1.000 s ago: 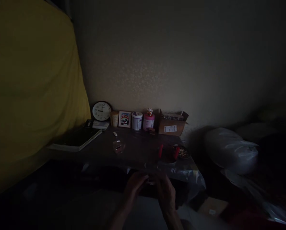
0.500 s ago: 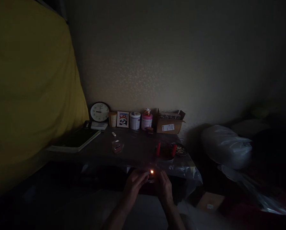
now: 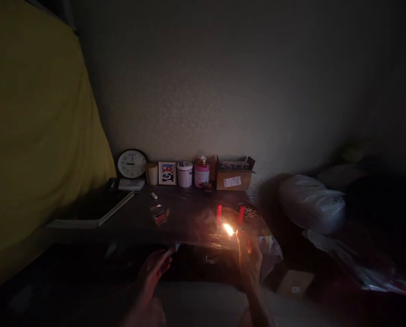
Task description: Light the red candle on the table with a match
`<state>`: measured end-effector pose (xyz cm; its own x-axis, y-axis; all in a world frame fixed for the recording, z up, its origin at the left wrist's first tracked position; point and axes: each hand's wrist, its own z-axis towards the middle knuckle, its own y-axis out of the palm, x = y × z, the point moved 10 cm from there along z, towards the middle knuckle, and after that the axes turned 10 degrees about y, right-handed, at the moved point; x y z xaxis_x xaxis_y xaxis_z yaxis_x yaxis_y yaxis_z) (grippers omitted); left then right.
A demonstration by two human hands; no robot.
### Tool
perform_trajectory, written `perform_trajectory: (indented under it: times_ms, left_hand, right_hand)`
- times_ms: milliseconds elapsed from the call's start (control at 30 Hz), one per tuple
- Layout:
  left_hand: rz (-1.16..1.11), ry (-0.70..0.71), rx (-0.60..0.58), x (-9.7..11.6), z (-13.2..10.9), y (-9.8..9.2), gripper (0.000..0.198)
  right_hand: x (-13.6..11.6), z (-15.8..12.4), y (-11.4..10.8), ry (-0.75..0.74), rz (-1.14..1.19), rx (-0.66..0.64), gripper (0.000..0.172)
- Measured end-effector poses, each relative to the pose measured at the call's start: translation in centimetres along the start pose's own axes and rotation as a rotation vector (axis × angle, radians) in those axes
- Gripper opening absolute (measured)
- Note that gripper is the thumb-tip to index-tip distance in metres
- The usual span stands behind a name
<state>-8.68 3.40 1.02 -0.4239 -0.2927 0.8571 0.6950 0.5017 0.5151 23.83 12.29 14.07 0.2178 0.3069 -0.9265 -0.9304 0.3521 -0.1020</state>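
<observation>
A burning match (image 3: 236,232) is pinched in my right hand (image 3: 250,261), its bright flame leaning left at the table's front edge. Just behind the flame two red candles stand upright, a left candle (image 3: 219,212) and a right candle (image 3: 241,214); neither wick shows a flame. My left hand (image 3: 152,272) is lower and to the left, in front of the table, with its fingers closed round a small matchbox (image 3: 169,252) that is only partly visible. Beside the right candle lies a dish of loose matchsticks (image 3: 251,212).
Along the wall stand a round clock (image 3: 132,164), a yellowish cup (image 3: 152,174), a panda picture (image 3: 167,173), a white tin (image 3: 184,174), a pink-lidded jar (image 3: 202,176) and an opened cardboard box (image 3: 234,177). A small clear packet (image 3: 159,217) lies on the table. A yellow curtain (image 3: 36,127) hangs at left.
My hands have parted: the right has moved right and up towards the candles with the match, the left has drawn left with the matchbox. The flame has grown larger and brighter.
</observation>
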Motion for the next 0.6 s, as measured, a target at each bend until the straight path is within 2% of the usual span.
perform_trajectory:
  times_ms: [133,300,600]
  left_hand:
    - [0.019,-0.004,0.024,-0.3,0.0,-2.0,0.033]
    - [-0.002,0.022,-0.003,-0.2,-0.7,-2.1,0.028]
    - [-0.013,0.01,-0.041,-0.6,-0.7,-2.4,0.032]
  right_hand:
    - [0.1,0.6,-0.6,0.01,0.049,0.033,0.029]
    - [0.4,1.1,-0.7,0.003,0.056,0.042,0.029]
    - [0.0,1.8,0.1,-0.085,0.012,0.0,0.028]
